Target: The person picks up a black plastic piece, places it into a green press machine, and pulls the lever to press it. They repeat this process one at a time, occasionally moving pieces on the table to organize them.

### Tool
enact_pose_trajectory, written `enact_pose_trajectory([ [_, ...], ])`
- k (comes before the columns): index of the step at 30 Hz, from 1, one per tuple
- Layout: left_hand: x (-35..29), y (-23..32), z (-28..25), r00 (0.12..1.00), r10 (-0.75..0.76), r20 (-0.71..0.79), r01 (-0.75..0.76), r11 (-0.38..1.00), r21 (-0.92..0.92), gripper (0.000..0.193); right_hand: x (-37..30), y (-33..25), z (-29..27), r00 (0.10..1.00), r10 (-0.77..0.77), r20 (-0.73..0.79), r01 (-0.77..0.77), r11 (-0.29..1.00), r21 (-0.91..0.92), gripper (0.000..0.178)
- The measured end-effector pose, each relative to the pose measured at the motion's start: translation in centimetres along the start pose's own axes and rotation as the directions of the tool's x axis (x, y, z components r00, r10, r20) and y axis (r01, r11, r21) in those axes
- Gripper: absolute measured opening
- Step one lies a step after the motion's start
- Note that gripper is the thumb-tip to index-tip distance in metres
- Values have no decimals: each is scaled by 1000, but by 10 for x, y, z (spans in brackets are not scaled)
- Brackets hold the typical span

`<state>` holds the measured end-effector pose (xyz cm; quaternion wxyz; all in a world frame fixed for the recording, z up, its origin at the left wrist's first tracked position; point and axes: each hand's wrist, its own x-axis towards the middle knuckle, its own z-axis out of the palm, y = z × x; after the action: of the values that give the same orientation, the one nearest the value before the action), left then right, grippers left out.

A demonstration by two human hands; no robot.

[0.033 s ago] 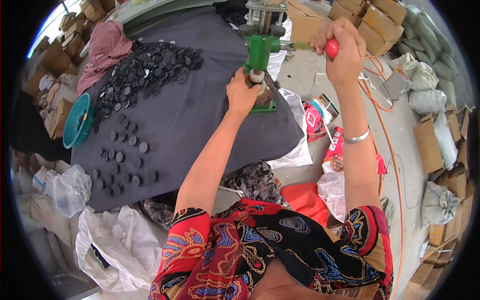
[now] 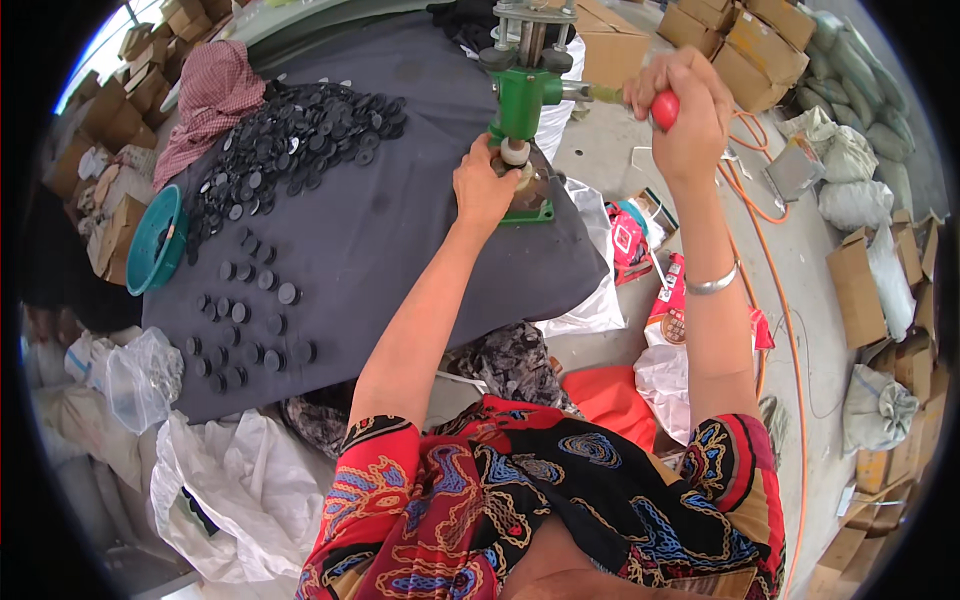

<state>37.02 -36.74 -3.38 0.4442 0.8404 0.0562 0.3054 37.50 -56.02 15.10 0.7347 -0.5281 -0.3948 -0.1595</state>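
A green hand press [image 2: 519,105] stands at the far edge of the cloth-covered table, with a metal post above and a white plunger [image 2: 514,152] below. My left hand [image 2: 483,187] is at the press's base, thumb and fingers curled round the spot under the plunger. A dark bit shows there, but what the fingers hold is mostly hidden. My right hand [image 2: 690,100] is closed round the press lever [image 2: 600,93], whose red ball knob [image 2: 664,110] shows between the fingers. Left of the press lie a heap of black discs [image 2: 290,140] and several thicker black round pieces [image 2: 240,313] set apart.
A teal basket [image 2: 157,240] and a red checked cloth [image 2: 215,100] sit at the table's left. White sacks [image 2: 240,490] lie at the near left. An orange hose [image 2: 790,350] runs along the floor at right, near cardboard boxes [image 2: 860,290] and stacked sacks [image 2: 850,80].
My right hand and the red knob have come down slightly, and more of the lever shows between hand and press. My left hand stays at the base.
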Motion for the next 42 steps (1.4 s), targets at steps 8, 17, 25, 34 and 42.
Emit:
enact_pose_trajectory([
  [8,-17,-12,-57,996,40,-74,-36,997,66,65,-111,58,0,928,-356,110,369,920,-131,15],
  [17,-67,-23,-194,983,96,-157,-11,881,473,43,-104,40,-6,952,-264,152,290,939,-186,16],
  [25,-109,-68,-287,971,-218,-102,190,434,880,35,-82,26,-1,974,-189,123,209,963,-172,19],
  [34,-111,-61,-282,960,-276,-48,168,428,888,36,-56,7,-4,992,-93,90,105,985,-138,20],
  [42,-106,-70,-288,960,-280,-10,146,467,872,41,-102,42,-8,933,-312,180,345,917,-200,16],
])
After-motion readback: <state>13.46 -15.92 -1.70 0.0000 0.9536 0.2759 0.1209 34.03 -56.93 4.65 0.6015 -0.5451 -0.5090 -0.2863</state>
